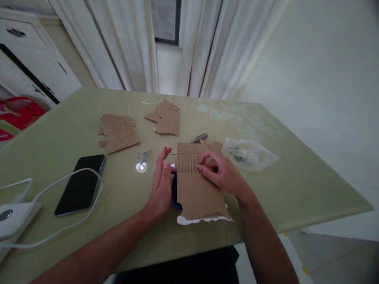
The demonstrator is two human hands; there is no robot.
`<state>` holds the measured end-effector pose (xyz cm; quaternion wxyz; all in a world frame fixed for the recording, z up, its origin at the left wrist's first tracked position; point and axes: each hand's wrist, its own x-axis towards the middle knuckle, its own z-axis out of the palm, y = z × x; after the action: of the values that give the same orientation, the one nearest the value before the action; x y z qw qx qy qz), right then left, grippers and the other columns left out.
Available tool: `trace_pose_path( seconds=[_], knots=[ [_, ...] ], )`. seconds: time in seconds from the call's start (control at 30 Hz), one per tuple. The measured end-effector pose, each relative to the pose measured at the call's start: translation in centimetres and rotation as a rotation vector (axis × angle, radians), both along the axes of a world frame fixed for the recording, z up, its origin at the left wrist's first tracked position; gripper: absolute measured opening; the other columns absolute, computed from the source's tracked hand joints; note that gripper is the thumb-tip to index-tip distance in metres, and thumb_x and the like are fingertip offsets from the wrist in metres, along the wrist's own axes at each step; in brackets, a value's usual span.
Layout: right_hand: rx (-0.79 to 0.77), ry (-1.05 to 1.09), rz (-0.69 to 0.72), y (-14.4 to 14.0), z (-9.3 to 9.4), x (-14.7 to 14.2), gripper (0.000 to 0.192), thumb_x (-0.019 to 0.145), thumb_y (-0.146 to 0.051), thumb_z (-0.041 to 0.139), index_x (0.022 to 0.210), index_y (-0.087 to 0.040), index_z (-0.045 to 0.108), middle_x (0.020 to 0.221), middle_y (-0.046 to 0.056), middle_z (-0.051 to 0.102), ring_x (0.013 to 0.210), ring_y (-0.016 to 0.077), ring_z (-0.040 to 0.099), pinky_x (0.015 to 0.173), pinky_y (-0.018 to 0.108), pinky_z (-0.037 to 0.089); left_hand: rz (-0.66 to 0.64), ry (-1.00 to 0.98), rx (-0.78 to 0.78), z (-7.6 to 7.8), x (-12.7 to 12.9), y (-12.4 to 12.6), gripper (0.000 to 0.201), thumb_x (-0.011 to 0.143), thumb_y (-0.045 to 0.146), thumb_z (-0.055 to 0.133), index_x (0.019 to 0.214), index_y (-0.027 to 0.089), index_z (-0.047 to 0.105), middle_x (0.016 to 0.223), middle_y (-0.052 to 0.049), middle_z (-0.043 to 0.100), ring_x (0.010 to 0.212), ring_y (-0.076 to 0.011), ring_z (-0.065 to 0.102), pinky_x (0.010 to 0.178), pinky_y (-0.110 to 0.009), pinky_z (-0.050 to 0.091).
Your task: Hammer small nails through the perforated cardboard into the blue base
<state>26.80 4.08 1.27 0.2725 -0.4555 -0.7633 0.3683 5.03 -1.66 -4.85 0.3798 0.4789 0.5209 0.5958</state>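
Note:
A brown cardboard piece with rows of punched holes lies in front of me, its near edge torn and white. My left hand is open at its left side, fingers stretched out. By its fingertips a thin metal pin sticks out from the cardboard's left edge. My right hand is closed in a pinch over the card's right side, at the rows of holes; what lies between the fingertips is too small to make out. Part of a dark blue object shows under the cardboard, mostly hidden.
Several metal pins lie by a shiny disc. Another perforated cardboard and cardboard scraps lie farther back. A grey-handled tool and a clear plastic bag lie beyond my right hand. A phone and white cable lie left.

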Motion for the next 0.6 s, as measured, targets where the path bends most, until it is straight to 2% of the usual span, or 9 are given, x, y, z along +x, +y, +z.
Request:
trace_pose_path(
  seconds=[0.1, 0.23, 0.4, 0.5, 0.6],
  knots=[
    [0.086, -0.011, -0.039, -0.2, -0.2, -0.7, 0.020, 0.099, -0.042, 0.075, 0.100, -0.026, 0.063, 0.055, -0.010, 0.049, 0.049, 0.0127, 0.042, 0.053, 0.029, 0.029, 0.002, -0.034, 0.031, -0.4, 0.0, 0.1, 0.053, 0.118, 0.053, 0.039, 0.167, 0.036, 0.049, 0.170, -0.008, 0.054, 0.106, -0.0199, 0.075, 0.089, -0.036, 0.068],
    [0.194, -0.022, -0.118, -0.5, -0.2, -1.3, 0.019, 0.099, -0.041, 0.074, 0.097, -0.026, 0.062, 0.055, -0.010, 0.048, 0.051, 0.0128, 0.041, 0.056, 0.030, 0.031, 0.006, -0.187, 0.004, -1.1, 0.1, 0.5, 0.055, 0.117, 0.058, 0.038, 0.167, 0.038, 0.048, 0.169, -0.009, 0.055, 0.112, -0.0241, 0.075, 0.087, -0.040, 0.070],
    [0.122, 0.003, -0.103, -0.3, 0.1, -0.6, 0.024, 0.099, -0.045, 0.075, 0.098, -0.025, 0.063, 0.054, -0.010, 0.047, 0.049, 0.0126, 0.039, 0.053, 0.029, 0.028, 0.025, -0.192, -0.039, -0.9, 0.4, 0.6, 0.052, 0.116, 0.059, 0.042, 0.165, 0.041, 0.049, 0.178, -0.006, 0.043, 0.110, -0.0195, 0.074, 0.087, -0.034, 0.068],
    [0.120, -0.038, -0.090, -0.2, 0.1, -0.3, 0.021, 0.099, -0.044, 0.075, 0.098, -0.025, 0.064, 0.054, -0.010, 0.046, 0.050, 0.0131, 0.041, 0.054, 0.029, 0.029, -0.027, -0.232, -0.072, -0.9, 0.4, 0.4, 0.056, 0.116, 0.062, 0.041, 0.167, 0.041, 0.044, 0.175, -0.007, 0.047, 0.110, -0.0210, 0.077, 0.085, -0.035, 0.069],
    [0.066, -0.022, -0.057, -0.1, 0.0, -0.1, 0.021, 0.100, -0.043, 0.075, 0.103, -0.025, 0.064, 0.055, -0.010, 0.047, 0.050, 0.0127, 0.041, 0.054, 0.029, 0.029, -0.073, -0.188, -0.045, -1.1, 0.4, 0.3, 0.060, 0.116, 0.064, 0.034, 0.171, 0.040, 0.036, 0.170, -0.010, 0.054, 0.109, -0.0242, 0.079, 0.082, -0.039, 0.070]
  ],
)
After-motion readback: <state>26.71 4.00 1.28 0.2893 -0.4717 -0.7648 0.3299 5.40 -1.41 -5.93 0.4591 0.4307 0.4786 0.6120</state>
